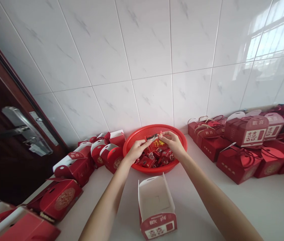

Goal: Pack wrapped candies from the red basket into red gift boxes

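A round red plastic basket stands against the tiled wall and holds several red-wrapped candies. My left hand and my right hand are both over it, fingers pinched together. Between them is a small wrapped candy with a dark and silvery wrapper edge; its exact outline is partly hidden by my fingers. Just below my hands lies a red packet with gold print. In front of the basket, between my forearms, an open red and white gift box shows a bare white inside.
Red gift boxes line the left side, some with lids open. More closed boxes with handles are stacked on the right. All stand on a white tabletop. A dark door with a metal handle is at the far left.
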Motion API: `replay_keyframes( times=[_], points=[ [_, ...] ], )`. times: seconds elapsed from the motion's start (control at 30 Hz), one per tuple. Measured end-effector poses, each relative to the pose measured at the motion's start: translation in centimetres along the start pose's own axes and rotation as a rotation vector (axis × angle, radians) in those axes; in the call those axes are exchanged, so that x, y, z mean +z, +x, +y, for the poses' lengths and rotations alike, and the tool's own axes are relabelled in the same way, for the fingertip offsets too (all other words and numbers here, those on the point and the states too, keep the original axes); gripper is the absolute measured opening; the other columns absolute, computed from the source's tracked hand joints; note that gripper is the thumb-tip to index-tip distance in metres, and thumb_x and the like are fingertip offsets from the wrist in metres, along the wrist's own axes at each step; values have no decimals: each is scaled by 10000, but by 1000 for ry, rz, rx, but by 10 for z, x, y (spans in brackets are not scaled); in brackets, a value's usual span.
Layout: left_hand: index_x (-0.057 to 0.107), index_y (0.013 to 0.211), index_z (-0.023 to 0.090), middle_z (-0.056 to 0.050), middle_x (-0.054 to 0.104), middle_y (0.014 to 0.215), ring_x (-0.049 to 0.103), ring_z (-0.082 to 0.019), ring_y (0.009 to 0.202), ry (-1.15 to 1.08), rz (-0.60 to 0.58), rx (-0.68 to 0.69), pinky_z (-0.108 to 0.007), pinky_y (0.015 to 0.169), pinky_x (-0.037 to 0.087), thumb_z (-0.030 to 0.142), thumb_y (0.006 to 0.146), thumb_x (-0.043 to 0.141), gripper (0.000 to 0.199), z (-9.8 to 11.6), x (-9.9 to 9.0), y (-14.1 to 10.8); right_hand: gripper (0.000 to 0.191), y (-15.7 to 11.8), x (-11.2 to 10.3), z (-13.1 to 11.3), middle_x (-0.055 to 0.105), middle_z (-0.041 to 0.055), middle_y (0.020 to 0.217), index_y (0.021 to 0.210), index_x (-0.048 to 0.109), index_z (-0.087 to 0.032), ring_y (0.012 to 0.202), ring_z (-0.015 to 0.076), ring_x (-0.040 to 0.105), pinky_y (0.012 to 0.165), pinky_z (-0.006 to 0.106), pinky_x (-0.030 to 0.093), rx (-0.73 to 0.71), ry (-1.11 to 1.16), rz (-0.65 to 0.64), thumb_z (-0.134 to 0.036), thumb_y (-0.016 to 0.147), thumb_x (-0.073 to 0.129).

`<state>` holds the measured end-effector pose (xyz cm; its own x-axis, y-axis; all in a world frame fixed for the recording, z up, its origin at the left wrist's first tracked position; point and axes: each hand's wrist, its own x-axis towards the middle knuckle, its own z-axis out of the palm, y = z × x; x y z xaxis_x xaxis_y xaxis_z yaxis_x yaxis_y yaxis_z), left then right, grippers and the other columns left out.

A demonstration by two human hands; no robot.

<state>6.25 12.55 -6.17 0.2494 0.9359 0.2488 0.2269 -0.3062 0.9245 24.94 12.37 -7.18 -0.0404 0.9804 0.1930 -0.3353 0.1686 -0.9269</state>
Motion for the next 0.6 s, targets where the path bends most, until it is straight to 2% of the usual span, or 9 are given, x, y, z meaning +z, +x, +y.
replay_keyframes(
  times=[0.2,0.33,0.47,0.6],
  points=[
    [530,578,183,37,401,584,355,-116,593,0,-27,18,-267,550,275,702,704,720,568,-3,-1,2,472,0,-2,-2,683,-6,757,830,638,-208,669,147,650,583,271,556,27,74,-4,-496,560,895],
    [594,587,172,33,449,579,383,-116,591,-17,27,5,-252,540,301,709,679,729,561,-3,-1,1,420,1,-3,-2,708,27,836,860,678,-209,719,167,677,592,274,566,52,66,-11,-463,600,887],
    [713,685,190,23,538,610,503,-153,683,-51,109,29,-247,617,393,703,680,721,513,0,-1,0,372,-1,-2,-3,734,39,874,841,712,-203,773,179,690,644,280,573,71,10,-101,-384,579,905],
    [723,667,202,14,591,634,550,-173,740,-85,111,33,-255,674,437,701,671,733,499,1,-1,0,342,-3,-2,-3,716,21,812,751,691,-184,738,157,671,658,271,557,69,-46,-157,-391,574,897]
  ],
)
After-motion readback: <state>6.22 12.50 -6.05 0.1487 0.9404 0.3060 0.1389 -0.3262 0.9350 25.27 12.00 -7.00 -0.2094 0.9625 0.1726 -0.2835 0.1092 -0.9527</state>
